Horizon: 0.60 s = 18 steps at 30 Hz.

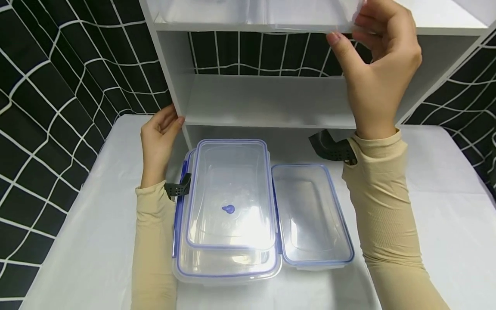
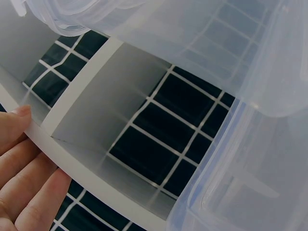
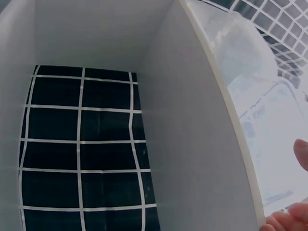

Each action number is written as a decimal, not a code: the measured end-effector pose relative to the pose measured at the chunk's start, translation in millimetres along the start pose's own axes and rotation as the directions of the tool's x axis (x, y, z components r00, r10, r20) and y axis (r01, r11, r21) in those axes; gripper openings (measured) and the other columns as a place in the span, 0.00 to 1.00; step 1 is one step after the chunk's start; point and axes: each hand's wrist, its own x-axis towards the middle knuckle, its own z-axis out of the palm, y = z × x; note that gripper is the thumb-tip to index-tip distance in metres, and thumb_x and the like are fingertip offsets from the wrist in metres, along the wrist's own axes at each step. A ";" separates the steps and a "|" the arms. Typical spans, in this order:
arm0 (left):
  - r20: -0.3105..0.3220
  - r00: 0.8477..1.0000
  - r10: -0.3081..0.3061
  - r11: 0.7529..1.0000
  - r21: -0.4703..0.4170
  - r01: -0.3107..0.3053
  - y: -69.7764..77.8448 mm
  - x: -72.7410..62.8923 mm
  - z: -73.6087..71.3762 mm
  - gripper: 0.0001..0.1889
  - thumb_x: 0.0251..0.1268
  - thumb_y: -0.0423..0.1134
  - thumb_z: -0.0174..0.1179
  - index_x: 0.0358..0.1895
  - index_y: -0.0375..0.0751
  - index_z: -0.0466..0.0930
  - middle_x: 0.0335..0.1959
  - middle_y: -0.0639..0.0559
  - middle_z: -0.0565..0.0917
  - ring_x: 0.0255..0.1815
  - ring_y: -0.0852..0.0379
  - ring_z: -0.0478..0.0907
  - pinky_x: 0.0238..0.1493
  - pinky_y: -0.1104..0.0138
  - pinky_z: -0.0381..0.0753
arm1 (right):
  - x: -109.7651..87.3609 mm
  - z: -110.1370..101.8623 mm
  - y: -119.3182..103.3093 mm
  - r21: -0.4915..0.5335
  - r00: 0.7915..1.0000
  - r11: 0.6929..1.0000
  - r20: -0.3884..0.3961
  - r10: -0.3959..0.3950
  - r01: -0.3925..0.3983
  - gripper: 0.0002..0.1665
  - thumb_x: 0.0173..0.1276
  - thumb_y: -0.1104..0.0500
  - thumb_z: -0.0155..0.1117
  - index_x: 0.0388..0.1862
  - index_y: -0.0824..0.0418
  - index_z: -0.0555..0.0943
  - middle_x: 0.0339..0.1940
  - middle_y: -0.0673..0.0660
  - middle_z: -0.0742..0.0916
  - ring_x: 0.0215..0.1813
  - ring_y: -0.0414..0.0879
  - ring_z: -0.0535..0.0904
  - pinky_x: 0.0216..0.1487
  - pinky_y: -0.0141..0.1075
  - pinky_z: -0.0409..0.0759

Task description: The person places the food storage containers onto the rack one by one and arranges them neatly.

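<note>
My left hand [image 1: 156,142] grips the front edge of the left side panel of a white shelf unit [image 1: 267,101]. In the left wrist view, its fingers [image 2: 29,192] lie along that panel edge. Up at the top shelf, my right hand [image 1: 381,64] holds the right end of a clear plastic box [image 1: 306,15], thumb at the front corner and fingers curled at its end. The right wrist view shows the thumb [image 3: 301,153] in front of the clear plastic. The upper part of the box is cut off in the head view.
Before the shelf, a smaller clear lidded container [image 1: 230,185] with a blue seal sits on a larger one [image 1: 232,265]. Another blue-sealed container [image 1: 311,215] stands to their right on the white tabletop [image 1: 438,181]. Black cloth with white grid lines [image 1: 50,129] surrounds the table.
</note>
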 end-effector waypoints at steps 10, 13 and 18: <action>-0.002 1.000 -0.003 1.000 0.009 0.003 0.6 1.7 -0.8 0.18 0.64 0.28 0.58 0.56 0.24 0.74 0.53 0.36 0.79 0.52 0.49 0.79 0.51 0.68 0.79 | -31.2 -31.0 -5.4 0.078 0.992 0.994 0.109 0.069 -0.077 0.18 0.51 0.73 0.69 0.43 0.69 0.83 0.43 0.60 0.84 0.48 0.53 0.79 0.49 0.34 0.79; -0.006 1.000 0.009 1.000 0.014 -0.009 0.8 3.1 -1.1 0.18 0.64 0.27 0.59 0.56 0.25 0.74 0.52 0.36 0.80 0.51 0.50 0.80 0.51 0.68 0.79 | -45.6 -38.5 -6.4 0.148 0.985 0.983 0.146 0.087 -0.109 0.19 0.51 0.74 0.68 0.44 0.71 0.82 0.45 0.64 0.84 0.49 0.54 0.79 0.49 0.35 0.79; -0.004 1.000 0.011 1.000 0.009 -0.010 0.5 3.4 -1.9 0.18 0.63 0.27 0.58 0.56 0.25 0.75 0.52 0.35 0.80 0.51 0.50 0.80 0.51 0.68 0.79 | -76.7 -44.9 -9.6 0.207 0.960 0.967 0.263 0.093 -0.150 0.20 0.53 0.78 0.65 0.48 0.74 0.80 0.47 0.64 0.84 0.51 0.53 0.79 0.51 0.35 0.78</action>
